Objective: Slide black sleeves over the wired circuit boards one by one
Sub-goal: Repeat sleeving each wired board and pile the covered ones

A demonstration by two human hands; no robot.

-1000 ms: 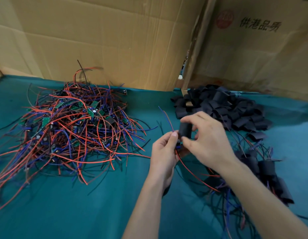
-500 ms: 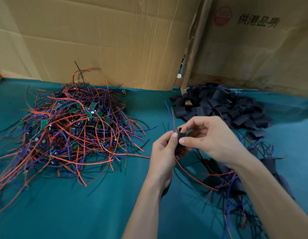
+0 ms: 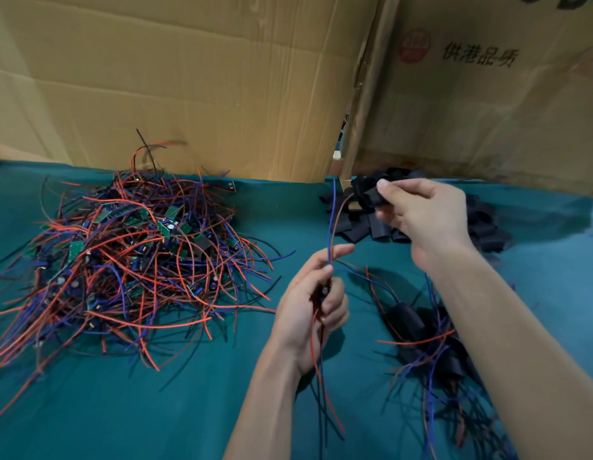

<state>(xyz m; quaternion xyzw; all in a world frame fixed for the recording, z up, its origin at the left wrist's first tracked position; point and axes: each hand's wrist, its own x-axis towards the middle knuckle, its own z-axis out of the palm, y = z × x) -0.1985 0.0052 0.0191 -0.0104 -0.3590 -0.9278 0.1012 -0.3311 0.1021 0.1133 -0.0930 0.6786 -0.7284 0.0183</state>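
- The left hand, low in the centre of the frame, has its grip curled round a wired circuit board, which is mostly hidden inside the fingers.
- Red and black wires hang below that hand; a blue and a brown wire rise from between its thumb and forefinger.
- The right hand, right of centre and higher, pinches a black sleeve between thumb and fingertips. The sleeve is apart from the board, near the tips of the rising wires.
- A heap of loose black sleeves lies on the teal tabletop behind the right hand.
- An untouched tangle of wired boards fills the left of the frame.
- Sleeved boards lie at lower right under the right forearm.
- Cardboard boxes stand along the top.
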